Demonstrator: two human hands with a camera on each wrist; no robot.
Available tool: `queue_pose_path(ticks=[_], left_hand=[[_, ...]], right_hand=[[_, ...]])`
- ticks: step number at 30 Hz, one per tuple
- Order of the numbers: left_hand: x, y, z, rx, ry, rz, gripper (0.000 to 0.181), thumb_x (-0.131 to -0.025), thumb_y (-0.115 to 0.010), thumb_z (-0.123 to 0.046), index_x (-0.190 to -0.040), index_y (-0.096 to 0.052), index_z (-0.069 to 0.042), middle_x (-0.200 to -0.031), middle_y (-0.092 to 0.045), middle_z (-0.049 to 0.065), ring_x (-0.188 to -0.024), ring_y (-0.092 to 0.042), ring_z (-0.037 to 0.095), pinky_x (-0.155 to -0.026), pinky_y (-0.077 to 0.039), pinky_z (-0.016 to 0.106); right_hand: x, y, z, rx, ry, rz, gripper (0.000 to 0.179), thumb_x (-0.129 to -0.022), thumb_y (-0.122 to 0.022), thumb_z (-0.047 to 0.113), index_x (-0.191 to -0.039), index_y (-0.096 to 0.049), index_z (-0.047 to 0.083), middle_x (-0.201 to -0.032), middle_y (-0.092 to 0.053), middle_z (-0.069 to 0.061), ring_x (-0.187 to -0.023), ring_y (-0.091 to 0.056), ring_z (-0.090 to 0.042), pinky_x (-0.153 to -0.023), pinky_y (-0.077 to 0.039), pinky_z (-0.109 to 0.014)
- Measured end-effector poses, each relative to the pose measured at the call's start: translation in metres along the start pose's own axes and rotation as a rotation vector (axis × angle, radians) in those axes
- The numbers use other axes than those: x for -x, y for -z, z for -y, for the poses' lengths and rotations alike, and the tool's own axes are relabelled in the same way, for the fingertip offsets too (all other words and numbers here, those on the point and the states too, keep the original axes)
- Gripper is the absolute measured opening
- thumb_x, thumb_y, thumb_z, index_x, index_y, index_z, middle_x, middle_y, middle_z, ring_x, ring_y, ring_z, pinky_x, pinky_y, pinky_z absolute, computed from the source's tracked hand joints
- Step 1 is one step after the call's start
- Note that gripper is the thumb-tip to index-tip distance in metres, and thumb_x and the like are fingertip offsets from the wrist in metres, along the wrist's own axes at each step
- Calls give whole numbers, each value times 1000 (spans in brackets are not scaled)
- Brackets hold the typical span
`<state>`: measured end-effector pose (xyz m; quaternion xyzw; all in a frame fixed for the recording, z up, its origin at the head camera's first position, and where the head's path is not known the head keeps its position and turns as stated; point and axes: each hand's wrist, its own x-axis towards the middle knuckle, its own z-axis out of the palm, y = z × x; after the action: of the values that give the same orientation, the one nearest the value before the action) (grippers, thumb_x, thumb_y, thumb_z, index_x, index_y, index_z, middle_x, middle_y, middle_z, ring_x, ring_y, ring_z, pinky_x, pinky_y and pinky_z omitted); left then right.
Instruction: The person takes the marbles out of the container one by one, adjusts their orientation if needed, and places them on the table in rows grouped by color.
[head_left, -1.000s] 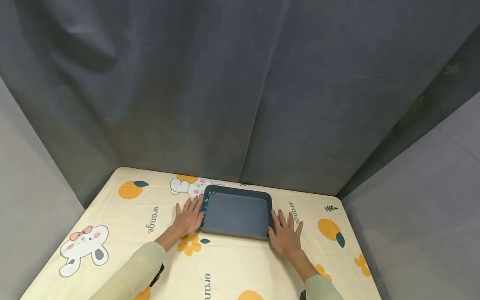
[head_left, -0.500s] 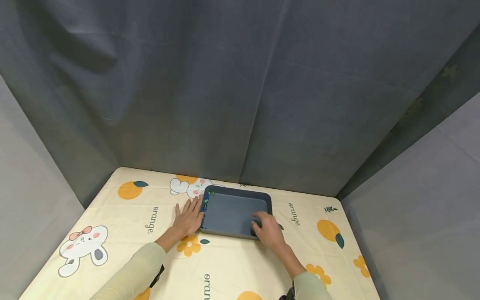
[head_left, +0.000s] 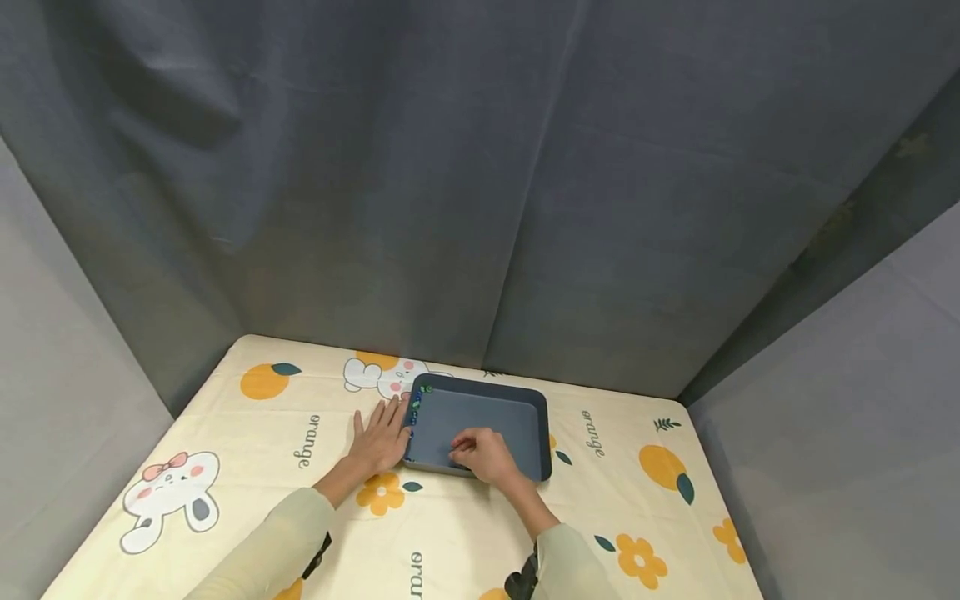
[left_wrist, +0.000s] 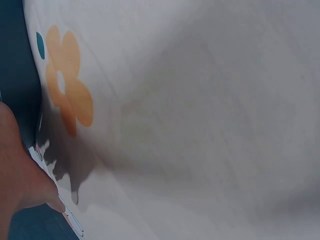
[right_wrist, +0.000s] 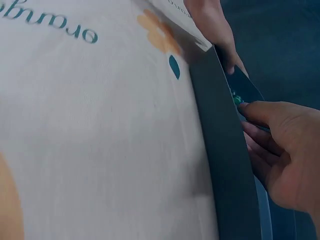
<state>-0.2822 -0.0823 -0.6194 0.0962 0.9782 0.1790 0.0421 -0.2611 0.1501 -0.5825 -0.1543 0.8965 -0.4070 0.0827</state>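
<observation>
One tray point(head_left: 483, 412) lies on the cloth point(head_left: 465, 533). In the head view, the left hand point(head_left: 381, 442) has fingers spread against its left edge, probably to steady it; marbles point(head_left: 416, 406) lie along that wall, which probably stops them rolling. Since one second ago, the right hand point(head_left: 489, 458) has come from the right edge over the tray, fingers bent. Left wrist view: part of the left hand, beside the tray. Right wrist view: whether the fingers pinch a marble, I cannot tell.
</observation>
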Motion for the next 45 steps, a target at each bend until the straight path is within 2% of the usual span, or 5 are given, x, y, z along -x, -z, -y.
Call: queue_pose_path(ticks=[10, 17, 23, 31, 45], left_hand=[[-2, -4, 0, 6, 9, 18, 63, -107, -34, -35, -162, -11, -13, -165, -16, 14, -149, -14, 40, -111, 0, 71], [-3, -4, -2, 16, 12, 8, 62, -107, -33, -35, -162, -13, -13, -164, -17, 15, -148, -14, 41, -111, -1, 72], [-2, -5, -2, 24, 5, 5, 62, -107, -33, -34, -161, -14, -12, -164, -18, 15, -148, -15, 41, -110, -1, 72], [-2, -5, 1, 42, 13, 10, 62, -106, -33, -34, -161, -15, -11, -164, -18, 17, -148, -14, 42, -110, 2, 72], [1, 0, 1, 30, 19, 26, 62, -107, -34, -35, -162, -13, -13, -164, -18, 15, -148, -15, 41, -110, -2, 73]], right_hand=[[-19, -20, 15, -18, 1, 73, 8, -87, -78, 7, -94, -77, 3, -78, -71, 3, -68, -63, -6, -60, -52, -23], [-25, -25, 19, 2, 67, 117, 6, -86, -76, 2, -91, -78, 2, -74, -71, 6, -62, -61, -3, -56, -51, -21], [-30, -29, 18, 6, 12, 176, 6, -88, -74, 5, -92, -80, 5, -81, -74, 1, -66, -62, -4, -59, -50, -22], [-38, -34, 19, 45, -49, 234, 9, -89, -74, 7, -89, -81, 12, -83, -74, 6, -73, -61, -3, -64, -50, -22], [-46, -39, 23, 100, -37, 267, 12, -89, -74, 7, -82, -80, 14, -77, -72, 9, -68, -59, -2, -62, -47, -21]])
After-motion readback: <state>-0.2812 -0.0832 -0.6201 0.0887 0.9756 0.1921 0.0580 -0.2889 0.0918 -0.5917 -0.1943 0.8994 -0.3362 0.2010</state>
